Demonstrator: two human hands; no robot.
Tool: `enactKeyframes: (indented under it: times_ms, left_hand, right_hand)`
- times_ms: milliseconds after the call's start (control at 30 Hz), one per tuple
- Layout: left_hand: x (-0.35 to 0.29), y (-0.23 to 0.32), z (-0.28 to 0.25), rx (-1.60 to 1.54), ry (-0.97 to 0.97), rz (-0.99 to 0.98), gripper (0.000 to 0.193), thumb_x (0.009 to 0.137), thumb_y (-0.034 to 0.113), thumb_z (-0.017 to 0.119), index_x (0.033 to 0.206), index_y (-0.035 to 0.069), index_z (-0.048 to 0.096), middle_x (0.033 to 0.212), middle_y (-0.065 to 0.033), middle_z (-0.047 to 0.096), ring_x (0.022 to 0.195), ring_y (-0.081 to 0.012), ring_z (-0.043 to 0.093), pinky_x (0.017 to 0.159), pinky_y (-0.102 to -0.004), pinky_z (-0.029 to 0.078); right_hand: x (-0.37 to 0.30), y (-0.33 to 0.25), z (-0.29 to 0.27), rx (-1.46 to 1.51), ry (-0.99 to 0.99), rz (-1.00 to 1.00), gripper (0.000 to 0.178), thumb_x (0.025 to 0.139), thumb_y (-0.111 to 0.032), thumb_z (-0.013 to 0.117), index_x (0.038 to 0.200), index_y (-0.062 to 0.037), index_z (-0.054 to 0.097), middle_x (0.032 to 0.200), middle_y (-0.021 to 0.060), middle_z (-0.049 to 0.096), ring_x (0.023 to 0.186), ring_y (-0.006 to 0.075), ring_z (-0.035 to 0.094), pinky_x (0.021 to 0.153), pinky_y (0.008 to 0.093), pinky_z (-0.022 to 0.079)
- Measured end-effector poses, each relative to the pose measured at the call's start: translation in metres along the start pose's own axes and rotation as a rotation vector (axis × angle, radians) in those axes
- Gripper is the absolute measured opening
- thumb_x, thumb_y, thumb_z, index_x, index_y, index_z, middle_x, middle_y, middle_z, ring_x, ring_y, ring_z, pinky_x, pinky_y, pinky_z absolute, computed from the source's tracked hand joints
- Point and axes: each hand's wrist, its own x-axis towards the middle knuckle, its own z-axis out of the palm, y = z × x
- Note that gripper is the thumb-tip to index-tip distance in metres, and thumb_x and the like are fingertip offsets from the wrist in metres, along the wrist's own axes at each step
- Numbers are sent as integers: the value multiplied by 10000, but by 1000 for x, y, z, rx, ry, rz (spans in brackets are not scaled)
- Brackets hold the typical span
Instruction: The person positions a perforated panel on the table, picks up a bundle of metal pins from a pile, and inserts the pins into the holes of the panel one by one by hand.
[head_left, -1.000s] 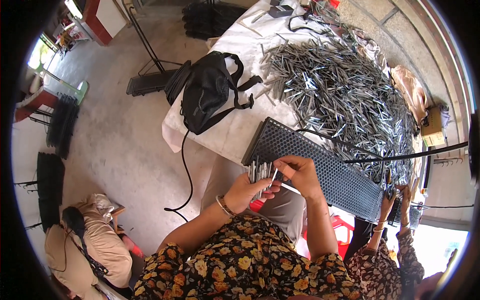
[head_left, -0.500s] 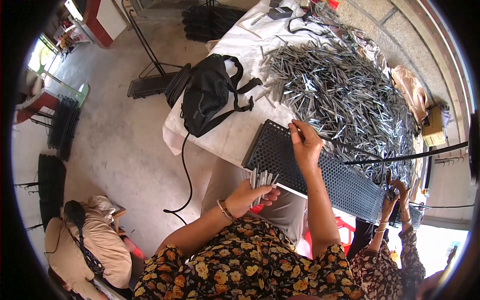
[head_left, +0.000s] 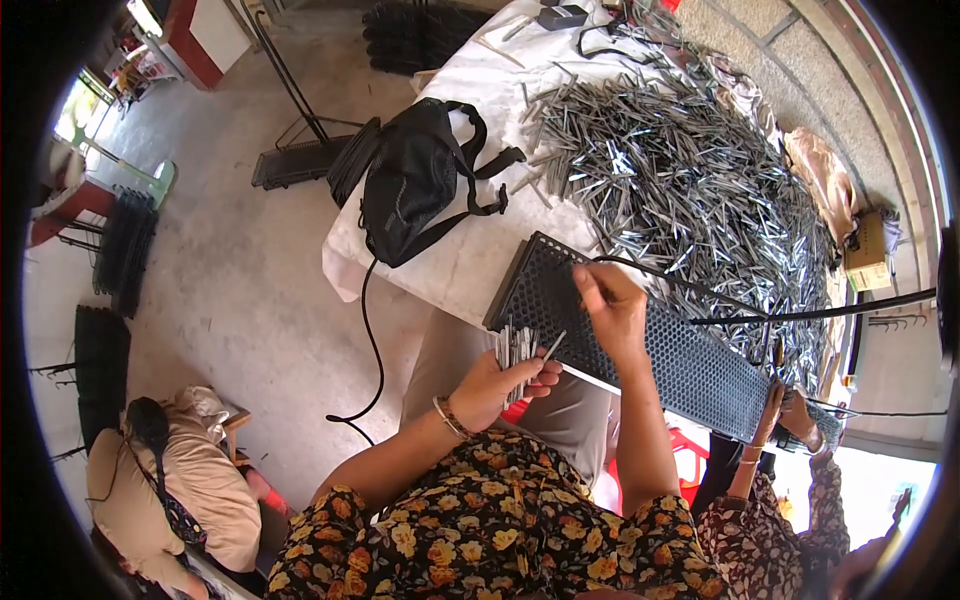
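My left hand [head_left: 485, 392] is closed around a bundle of thin grey metal strips [head_left: 515, 352]. Their ends stick up past the fingers, and one strip leans out to the right. A long black tray full of round holes [head_left: 690, 375] lies along the table's near edge, just beyond that hand. Above the tray's left part is my right hand [head_left: 615, 310], its thumb and fingers drawn together. Whatever it may hold is too small or hidden to make out. Behind the tray spreads a large heap of the same metal strips [head_left: 690, 180].
A black strapped bag [head_left: 410, 190] sits on the white-covered table [head_left: 440, 275] at the left. A black cable [head_left: 850, 307] crosses the right side. Another person's hands [head_left: 790, 415] work at the tray's far right end. Black racks [head_left: 100, 365] stand on the left.
My right hand has come down and nearer from the tray's far edge, its fingers curling in. One strip in my left hand now leans further out. The other person's hands have lowered.
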Motion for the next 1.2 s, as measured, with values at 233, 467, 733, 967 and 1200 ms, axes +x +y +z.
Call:
enactKeyframes:
  times_ms: [233,467,733,967,1200]
  left_hand:
    - [1,10,8,-56,3,64,230,923,139,545,1104,-1,563,1019,-132,649,879,-178,644,782,-307,538]
    - [2,-1,6,41,-55,-152,265,925,149,541,1118,-32,562,1054,-139,640,920,-192,636,784,-307,527]
    - [3,0,2,79,-36,-123,228,904,152,576,1057,-17,583,988,-132,654,874,-202,648,748,-308,550]
    - [3,0,-2,61,-66,-181,255,912,140,552,1119,-8,569,1010,-126,650,884,-192,645,753,-306,542]
    - [1,-1,6,128,-91,-257,299,922,178,546,1188,43,562,1017,-96,647,878,-165,637,708,-284,539]
  right_hand:
    - [-30,-7,-14,332,-373,196,161,846,-114,659,926,24,678,805,66,660,666,108,590,580,232,470]
    - [8,6,-14,36,185,-55,135,856,-104,645,928,7,669,748,72,649,570,94,531,524,231,423]
    - [19,11,-1,-215,326,-349,94,844,-77,650,914,-15,655,823,116,650,628,214,626,563,286,493]
    - [19,20,5,-297,291,-419,94,837,-73,646,913,-18,655,845,133,653,673,286,641,588,336,503]
    - [18,23,9,-296,208,-365,121,837,-118,647,917,-29,658,850,116,639,696,317,627,600,354,495]
